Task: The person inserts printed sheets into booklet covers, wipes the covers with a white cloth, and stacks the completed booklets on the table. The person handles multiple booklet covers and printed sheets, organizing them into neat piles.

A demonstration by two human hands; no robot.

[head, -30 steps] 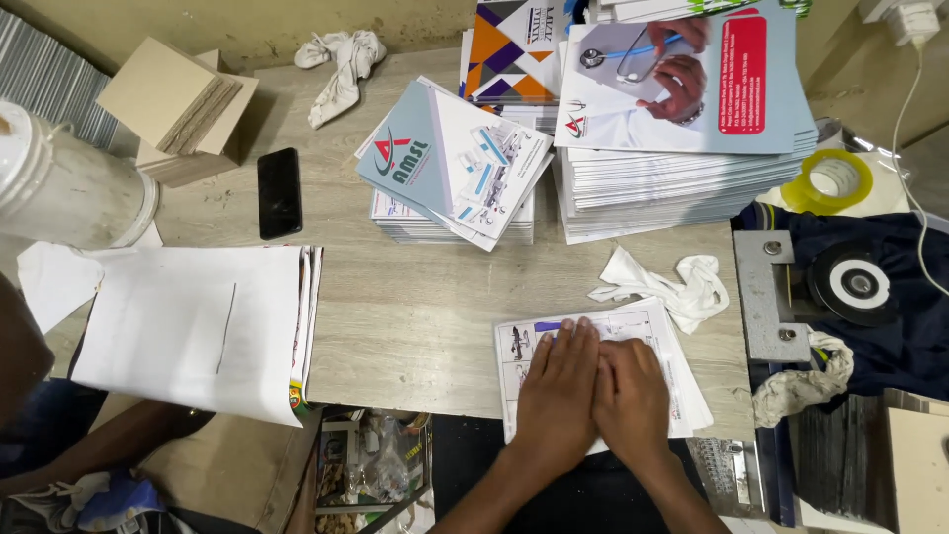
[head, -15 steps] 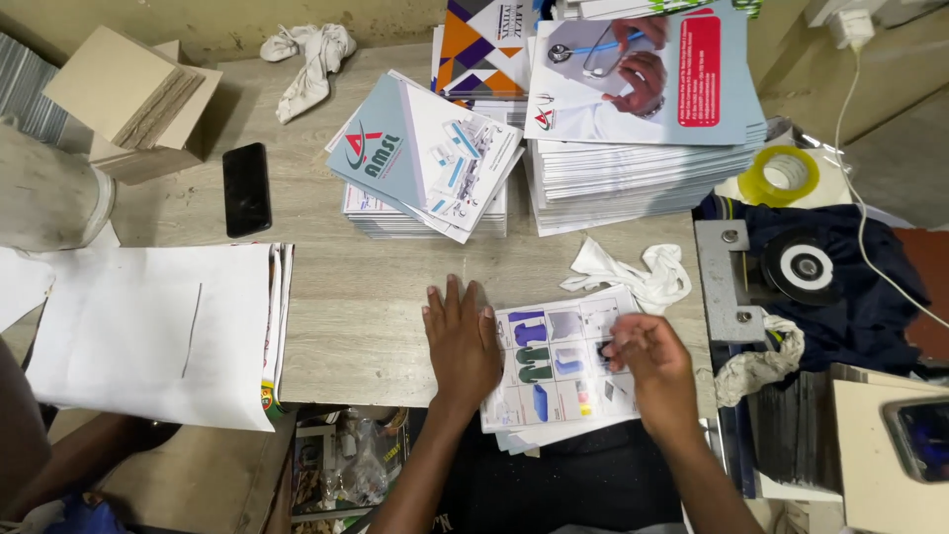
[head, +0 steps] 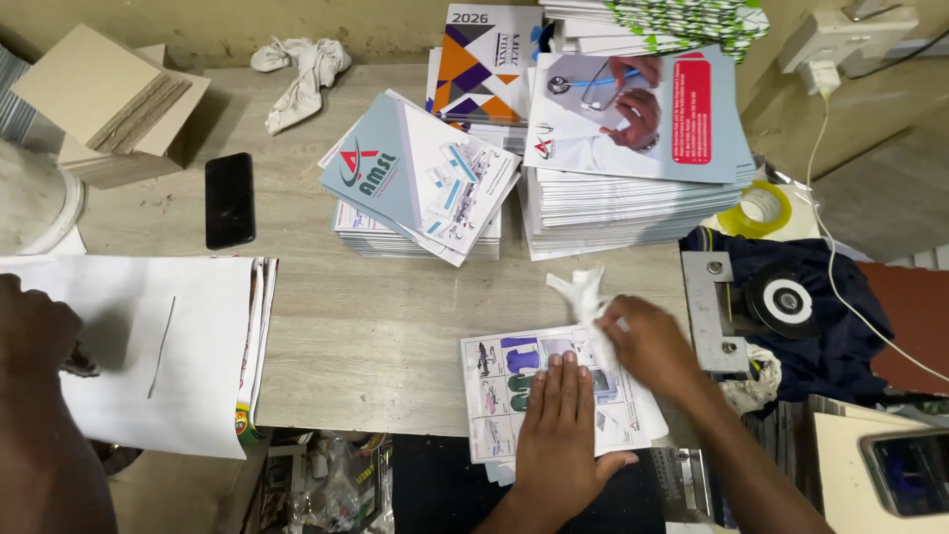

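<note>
The printed sheet (head: 554,396) lies flat at the near edge of the wooden table (head: 395,326). The left hand (head: 559,435) rests palm-down on the middle of the sheet, fingers extended and held together. The right hand (head: 652,346) sits at the sheet's upper right corner, fingers closed around a crumpled white cloth (head: 585,295). Beyond the sheet stand two stacks of brochures (head: 633,188). A black phone (head: 229,200) lies far left of the sheet.
</note>
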